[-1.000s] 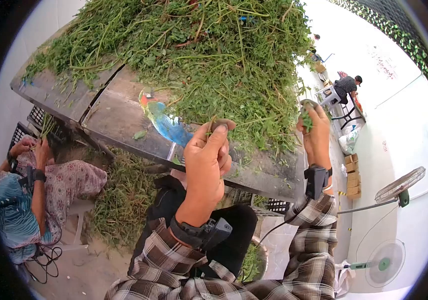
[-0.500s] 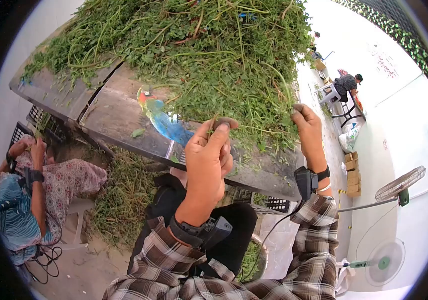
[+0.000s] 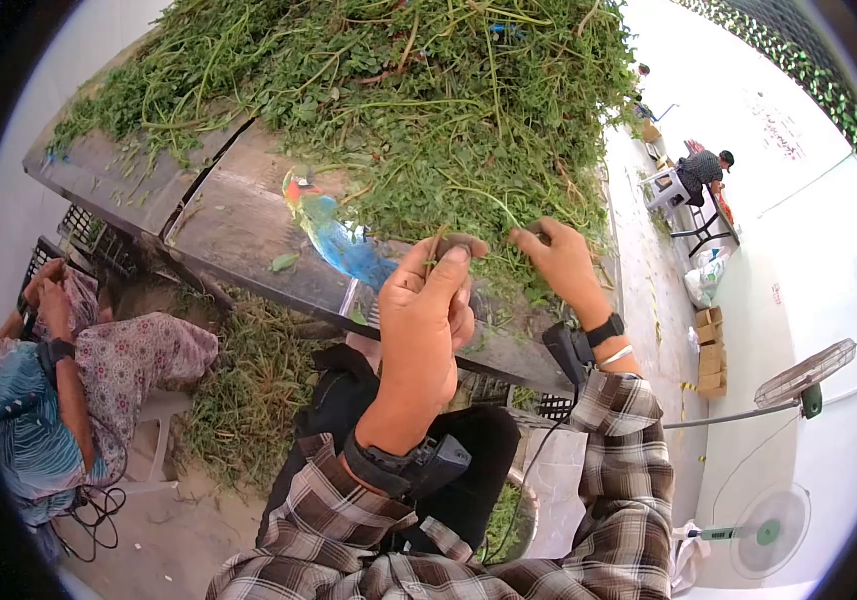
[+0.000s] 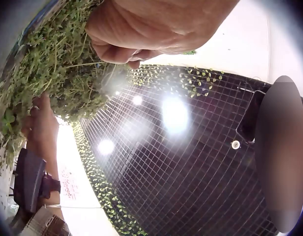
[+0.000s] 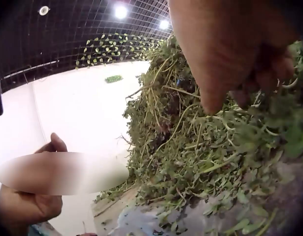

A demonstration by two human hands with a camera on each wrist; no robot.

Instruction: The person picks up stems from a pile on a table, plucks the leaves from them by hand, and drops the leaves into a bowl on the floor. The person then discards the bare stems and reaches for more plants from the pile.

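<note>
A large heap of leafy green stems covers most of the dark table. In the head view my left hand is raised at the table's near edge, thumb against curled fingers, pinching a short bit of stem. To its right, my right hand pinches the end of a long pale-green stem, which arches back over the heap. In the right wrist view the right hand hangs over the greens, its fingertips partly hidden.
A blue parrot picture lies on the table left of my left hand. Cut stems are piled on the floor. A seated person works at the left. A round container with greens stands below my knees, and a fan at the right.
My right hand let go of some leaves, picked up a long stem at the heap's right side and moved left with it toward my left hand. The left hand has stayed nearly still.
</note>
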